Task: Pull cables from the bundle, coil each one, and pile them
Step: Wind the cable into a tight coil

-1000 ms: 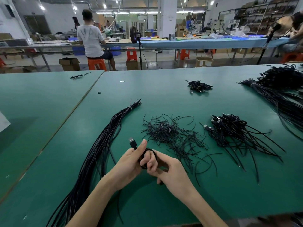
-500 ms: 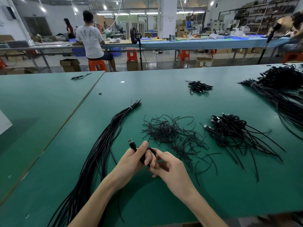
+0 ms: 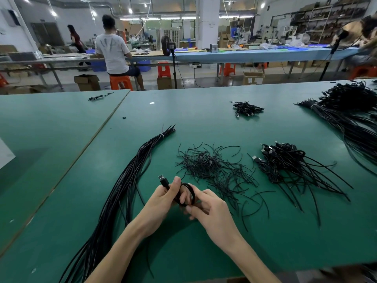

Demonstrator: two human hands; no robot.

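My left hand (image 3: 163, 200) grips a small black coiled cable (image 3: 188, 194); its USB plug (image 3: 162, 179) sticks up above my thumb. My right hand (image 3: 210, 211) holds the same coil from the right, fingers curled on the loop. A long bundle of black cables (image 3: 122, 193), tied with a white band near its far end, lies on the green table (image 3: 204, 123) to the left of my hands. A pile of coiled cables (image 3: 285, 162) with loose tails sits to the right.
A heap of short black twist ties (image 3: 208, 164) lies just beyond my hands. A smaller pile of coiled cables (image 3: 245, 108) sits farther back. Another large cable bundle (image 3: 350, 115) fills the right edge. People work at benches behind.
The coil has been wound tighter between my hands, and both hands have shifted slightly nearer to me. The bundle and piles have not moved.
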